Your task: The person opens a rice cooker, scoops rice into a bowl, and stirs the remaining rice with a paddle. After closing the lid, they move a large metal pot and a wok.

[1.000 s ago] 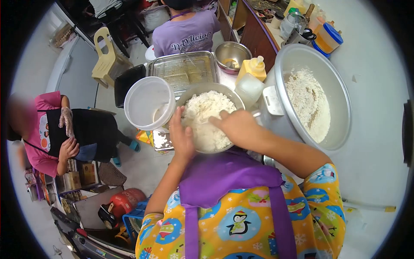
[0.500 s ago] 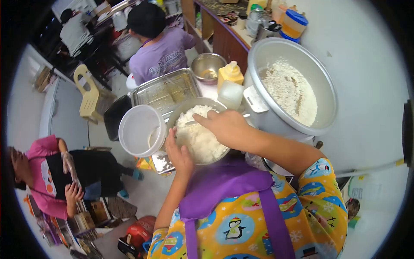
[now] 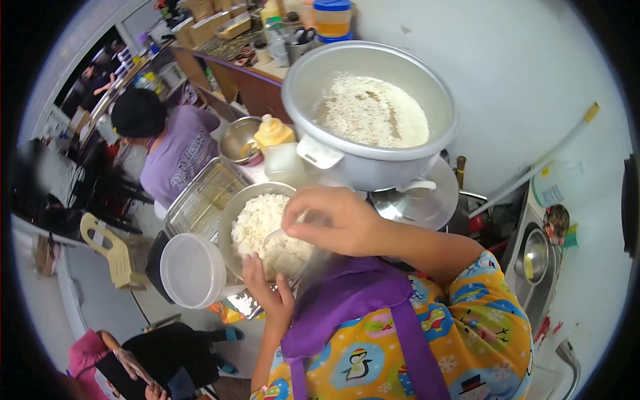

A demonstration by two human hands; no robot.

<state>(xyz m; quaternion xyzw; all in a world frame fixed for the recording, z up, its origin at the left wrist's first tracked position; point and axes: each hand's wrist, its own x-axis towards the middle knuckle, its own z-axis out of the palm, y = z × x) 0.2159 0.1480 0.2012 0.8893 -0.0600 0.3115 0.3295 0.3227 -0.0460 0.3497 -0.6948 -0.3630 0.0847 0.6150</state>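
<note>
A metal bowl [image 3: 225,230] heaped with white cooked rice [image 3: 257,220] stands in front of me. Over its right side is my right hand [image 3: 337,220], fingers curled round what looks like a spoon [image 3: 272,235], whose pale edge shows in the rice; the rest is covered by the hand. At the bowl's near rim rests my left hand [image 3: 268,290], its fingers stretched out against the bowl, holding nothing. A clear plastic tub [image 3: 193,270], open at the top, sits left of the bowl.
A big grey pot [image 3: 300,127] with more rice stands behind right. Beyond the bowl are a wire rack tray [image 3: 207,197], a yellow squeeze bottle [image 3: 273,132] and a steel bowl [image 3: 238,141]. A person in purple [image 3: 180,150] is at left; another in pink [image 3: 87,353] is lower left.
My view has turned right, so the bowl and tub sit further left and lower. My right hand has shifted over the rice, its pointing finger now curled in. My left hand stays at the bowl.
</note>
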